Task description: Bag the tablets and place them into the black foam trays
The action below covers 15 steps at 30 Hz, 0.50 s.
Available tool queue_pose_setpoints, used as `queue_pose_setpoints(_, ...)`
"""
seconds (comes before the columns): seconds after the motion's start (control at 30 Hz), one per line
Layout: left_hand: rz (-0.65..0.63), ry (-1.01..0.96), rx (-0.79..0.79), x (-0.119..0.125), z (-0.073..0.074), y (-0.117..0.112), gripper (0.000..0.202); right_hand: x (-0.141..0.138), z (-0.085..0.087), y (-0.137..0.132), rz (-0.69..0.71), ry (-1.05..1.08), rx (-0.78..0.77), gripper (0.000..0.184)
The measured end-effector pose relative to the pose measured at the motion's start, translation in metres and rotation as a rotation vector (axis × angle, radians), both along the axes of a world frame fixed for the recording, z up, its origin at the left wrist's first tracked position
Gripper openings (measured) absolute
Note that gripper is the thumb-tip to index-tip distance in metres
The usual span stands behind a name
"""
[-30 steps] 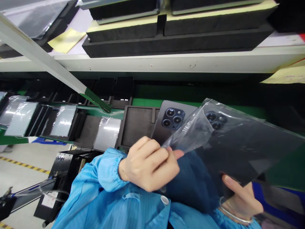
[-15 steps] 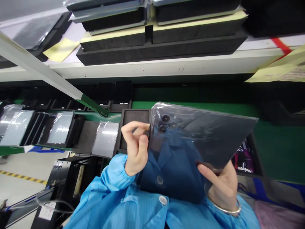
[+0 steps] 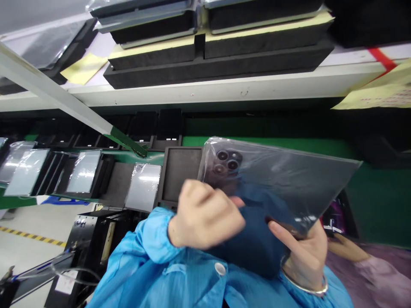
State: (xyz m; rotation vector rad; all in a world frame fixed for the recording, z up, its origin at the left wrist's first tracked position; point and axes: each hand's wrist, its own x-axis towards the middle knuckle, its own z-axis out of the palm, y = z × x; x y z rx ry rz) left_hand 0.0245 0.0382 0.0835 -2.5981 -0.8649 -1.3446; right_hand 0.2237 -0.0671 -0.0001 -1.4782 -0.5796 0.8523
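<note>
Factory workbench, seen from above the worker's chest: a long white shelf (image 3: 224, 87) ran across the top, stacked with black foam trays (image 3: 218, 60), and below it lay a green conveyor belt (image 3: 379, 201). A grey bar (image 3: 54, 96) slanted down from the left edge towards the belt. The person's light blue smock (image 3: 144, 265) filled the bottom of the view. In the middle, held up over the belt and tilted, was a large dark slab-shaped device (image 3: 289, 179) sealed in a clear plastic bag (its back faced the camera). On the belt to the left sat an empty black tray (image 3: 181, 173), and beside it a silver bagged device (image 3: 143, 187), with more of the same further left. The left hand (image 3: 205, 218) was curled into a fist against the device's near lower corner, thumb tip showing; whether it pinched the bag could not be told. The right hand (image 3: 303, 252) clasped the device's lower edge from beneath, thumb laid across the front. A co-worker's hand (image 3: 345, 248), in a purple sleeve, rested at the lower right. A thin metal bracelet (image 3: 305, 286) circled the right wrist. Three round camera lenses (image 3: 226, 161) sat at the device's upper left corner.
</note>
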Motion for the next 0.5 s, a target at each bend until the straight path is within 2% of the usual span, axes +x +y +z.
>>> queue_pose_setpoints(0.03,-0.014,0.039,0.067,0.002,-0.001,-0.001,0.026,0.0,0.001,0.0,-0.018,0.012,-0.007,0.046)
queue_pose_setpoints(0.07,-0.004,0.034,0.068,0.002,-0.001,0.0,0.024,0.0,0.001,-0.001,-0.046,0.034,-0.012,0.05)
queue_pose_setpoints(0.17,0.132,-0.214,-0.161,-0.007,-0.003,0.018,0.023,0.004,-0.001,-0.005,-0.112,0.097,-0.013,0.057)
queue_pose_setpoints(0.2,0.138,-0.3,-0.257,-0.011,-0.002,0.025,0.022,0.006,-0.001,-0.006,-0.109,0.099,-0.013,0.055)
queue_pose_setpoints(0.3,0.01,-0.41,-0.447,-0.017,0.002,0.043,0.02,0.009,-0.003,-0.008,-0.093,0.062,-0.002,0.05)
queue_pose_setpoints(0.37,-0.031,-0.427,-0.472,-0.015,0.005,0.049,0.02,0.009,-0.004,-0.009,-0.1,0.033,0.007,0.05)
queue_pose_setpoints(0.5,-0.02,-0.428,-0.452,-0.01,0.011,0.056,0.02,0.009,-0.007,-0.01,-0.118,0.014,0.012,0.052)
